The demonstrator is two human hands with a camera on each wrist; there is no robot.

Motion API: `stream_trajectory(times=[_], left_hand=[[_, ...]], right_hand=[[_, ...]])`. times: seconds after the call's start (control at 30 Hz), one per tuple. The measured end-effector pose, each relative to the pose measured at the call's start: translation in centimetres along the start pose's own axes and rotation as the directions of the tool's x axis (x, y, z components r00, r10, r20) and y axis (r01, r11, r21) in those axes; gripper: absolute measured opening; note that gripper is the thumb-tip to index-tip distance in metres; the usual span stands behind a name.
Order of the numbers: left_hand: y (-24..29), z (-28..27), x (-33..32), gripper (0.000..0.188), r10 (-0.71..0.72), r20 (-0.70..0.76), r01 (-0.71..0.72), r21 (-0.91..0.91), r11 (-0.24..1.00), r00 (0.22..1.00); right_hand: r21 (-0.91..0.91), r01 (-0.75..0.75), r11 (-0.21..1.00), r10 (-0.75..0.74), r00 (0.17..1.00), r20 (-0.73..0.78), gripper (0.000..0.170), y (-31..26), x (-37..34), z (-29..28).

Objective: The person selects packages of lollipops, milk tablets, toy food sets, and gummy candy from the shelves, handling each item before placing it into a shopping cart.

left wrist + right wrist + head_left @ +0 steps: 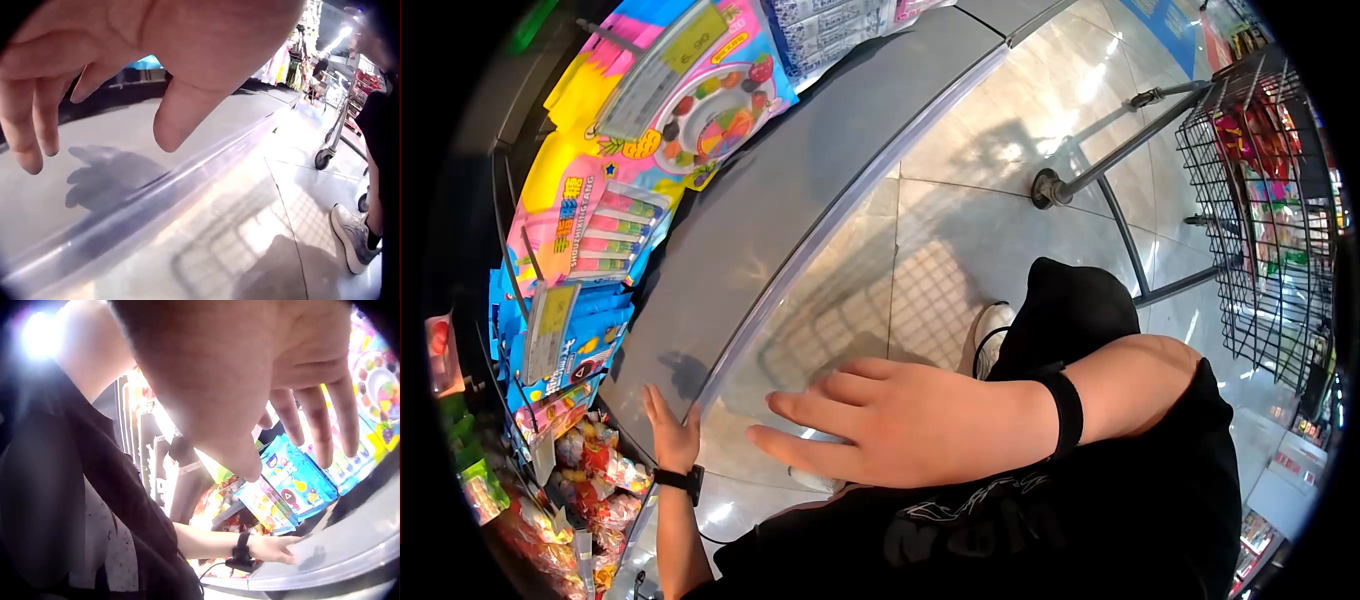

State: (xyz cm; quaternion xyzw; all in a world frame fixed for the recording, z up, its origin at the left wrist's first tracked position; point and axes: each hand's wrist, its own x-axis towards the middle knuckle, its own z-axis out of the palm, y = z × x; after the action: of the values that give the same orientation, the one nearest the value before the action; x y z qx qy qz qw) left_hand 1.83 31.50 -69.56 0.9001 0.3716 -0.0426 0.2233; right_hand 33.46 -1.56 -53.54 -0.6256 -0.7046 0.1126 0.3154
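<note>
My left hand [672,435] hovers over the front of a grey shelf base [730,240], fingers spread and holding nothing. In the left wrist view its shadow [106,175] falls on the grey surface beneath the fingertips. My right hand [900,425] hangs in front of the body with relaxed, fairly straight fingers and nothing in it. Blue candy bags [580,335] hang beyond the left hand, behind a price tag [552,320]. In the right wrist view, the right fingers overlap a blue bag [297,478]. A larger pink and yellow bag [590,215] hangs farther along.
A black wire basket cart [1250,220] on a wheeled metal frame stands at the right. Red-and-gold wrapped sweets [595,475] fill the lower left. A clear strip [800,235] edges the shelf base above the tiled floor [960,215]. Silvery-blue packs [830,35] stand at the top.
</note>
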Motion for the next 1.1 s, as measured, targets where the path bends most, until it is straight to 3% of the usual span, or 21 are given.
stream_trajectory(times=[0.03,0.07,0.17,0.27,0.4,0.43,0.5,0.6,0.7,0.73,0.83,0.87,0.97,1.03,1.07,1.1], left_hand=[[-1.0,1.2,0.0,0.083,-0.011,0.028,0.010,0.015,1.000,1.000],[-2.0,2.5,-0.3,0.085,-0.159,0.122,0.157,0.030,0.987,0.980],[2.2,2.4,-0.4,0.085,0.041,0.327,-0.075,0.092,0.993,0.944],[5.5,2.7,-0.5,0.085,-0.041,0.328,-0.042,0.242,0.969,0.944],[5.4,1.4,-1.1,0.084,-0.070,0.344,0.015,0.161,0.987,0.936],[6.2,0.1,-1.2,0.083,-0.101,0.402,0.025,0.191,0.981,0.910],[7.1,-3.5,-2.0,0.078,-0.089,0.465,0.003,0.183,0.983,0.881],[9.5,-9.9,-4.4,0.070,-0.135,0.463,0.134,0.036,0.990,0.876],[14.9,-15.9,-7.1,0.063,-0.005,0.486,0.050,-0.080,0.996,0.874],[16.2,-17.1,-8.2,0.060,0.002,0.509,0.082,-0.143,0.986,0.861],[23.5,-20.4,-10.9,0.058,-0.155,0.644,0.292,-0.111,0.950,0.749],[26.0,-21.1,-11.8,0.056,-0.150,0.670,0.324,-0.142,0.935,0.727],[35.3,-22.1,-13.5,0.052,-0.001,0.702,0.196,-0.198,0.960,0.712],[41.6,-21.6,-14.4,0.051,0.192,0.682,0.100,-0.364,0.926,0.706],[44.5,-20.9,-14.8,0.051,0.237,0.675,0.030,-0.358,0.933,0.698],[48.4,-20.7,-15.1,0.051,0.294,0.679,0.062,-0.447,0.892,0.672]], right_hand=[[-0.010,-0.006,1.000,0.005,1.000,-0.010,0.062,0.3,-0.1,-0.3],[-0.008,0.000,1.000,0.000,1.000,-0.004,0.061,0.5,-0.2,-0.3],[-0.001,0.011,1.000,-0.011,1.000,0.013,0.060,0.2,-0.5,0.0],[0.026,0.029,0.999,-0.030,0.999,0.023,0.059,-0.2,-0.2,0.3],[0.088,-0.038,0.995,0.030,0.995,0.096,0.059,0.6,-0.1,0.8],[0.096,-0.044,0.994,0.031,0.990,0.141,0.059,1.0,-0.1,0.5],[0.140,-0.258,0.956,0.207,0.931,0.302,0.059,1.6,-0.2,-0.5],[0.143,-0.381,0.914,0.345,0.912,0.222,0.057,3.3,-1.3,0.1],[0.184,-0.486,0.854,0.457,0.871,0.181,0.054,2.2,-1.6,-0.5],[0.150,-0.526,0.837,0.502,0.847,0.174,0.052,1.7,-1.7,-2.7],[0.458,-0.594,0.661,0.642,0.764,0.063,0.043,-5.3,-2.5,-11.1],[0.478,-0.532,0.698,0.647,0.755,-0.104,0.043,-7.3,-3.3,-13.6],[0.546,-0.574,0.611,0.745,0.650,-0.150,0.044,-13.8,-6.1,-24.6],[0.557,-0.638,0.531,0.828,0.531,-0.181,0.041,-18.0,-9.1,-30.6],[0.563,-0.655,0.504,0.853,0.479,-0.207,0.040,-19.4,-10.8,-33.6],[0.528,-0.682,0.506,0.860,0.449,-0.244,0.040,-20.5,-12.7,-36.6]])
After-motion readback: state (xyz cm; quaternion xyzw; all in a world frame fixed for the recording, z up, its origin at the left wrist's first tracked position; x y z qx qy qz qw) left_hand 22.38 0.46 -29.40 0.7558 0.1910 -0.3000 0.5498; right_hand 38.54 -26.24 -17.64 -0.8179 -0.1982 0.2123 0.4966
